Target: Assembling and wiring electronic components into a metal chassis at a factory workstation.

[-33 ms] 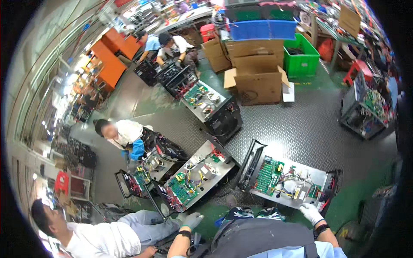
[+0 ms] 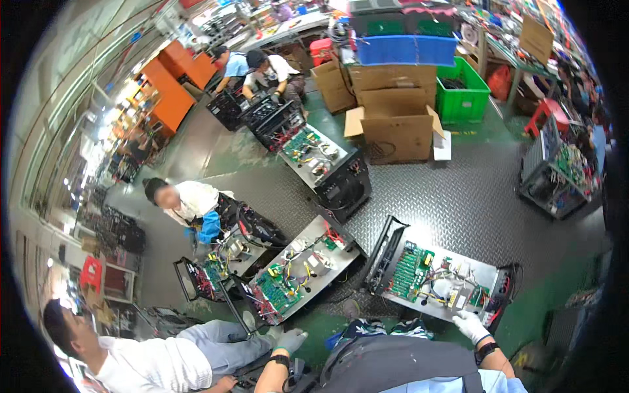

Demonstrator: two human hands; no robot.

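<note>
My right hand (image 2: pixel 470 325), in a white glove, is at the near edge of an opened electronics chassis (image 2: pixel 429 304) in front of me. Its fingers look stretched out along that edge. Green circuit boards (image 2: pixel 407 268), wires and a black front frame with a handle (image 2: pixel 386 252) show on the unit. My left hand (image 2: pixel 290 340), also gloved, hangs at my left beside a seated person's shoe, its fingers loosely extended and nothing seen in them. A second opened chassis (image 2: pixel 304 267) lies just ahead of that hand, not touched by it.
A seated person (image 2: pixel 157 360) is close on my left; another person (image 2: pixel 193 203) with blue sleeves works beyond. Further opened units stand ahead (image 2: pixel 321 157) and at far right (image 2: pixel 560 170). Cardboard boxes (image 2: pixel 398 134) and a green crate (image 2: pixel 464 98) are at the back.
The whole view has shifted slightly down and right. My right hand sits a little further left along the chassis edge; my left hand is nearly unchanged.
</note>
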